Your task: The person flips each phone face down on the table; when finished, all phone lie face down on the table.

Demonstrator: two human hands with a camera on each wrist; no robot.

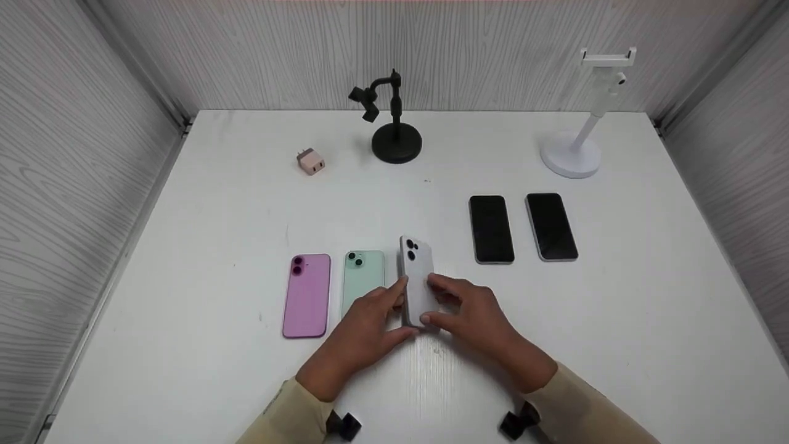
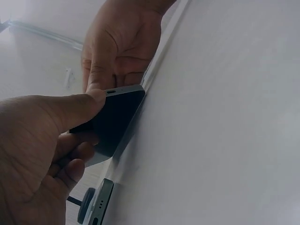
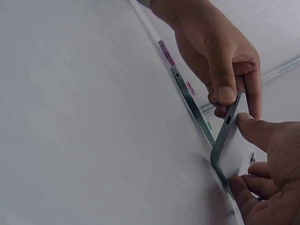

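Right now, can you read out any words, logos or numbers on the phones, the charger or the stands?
None can be read.
White phone, held tilted by left hand and right hand: bare back.
Pink phone, green phone: no legible marks.
Two black-screened phones: dark.
Charger: too small.

1. Left of the fingers (image 1: 394, 295): green phone (image 1: 362, 277) lies just beside, pink phone (image 1: 306, 295) beyond it; passage blocked low
2. Right of the fingers: bare table (image 1: 616, 320), open passage
3. Ahead-right: two black phones (image 1: 491, 229) lie flat
4. Far ahead: black stand (image 1: 396, 139), white stand (image 1: 573, 151), charger (image 1: 310, 161)
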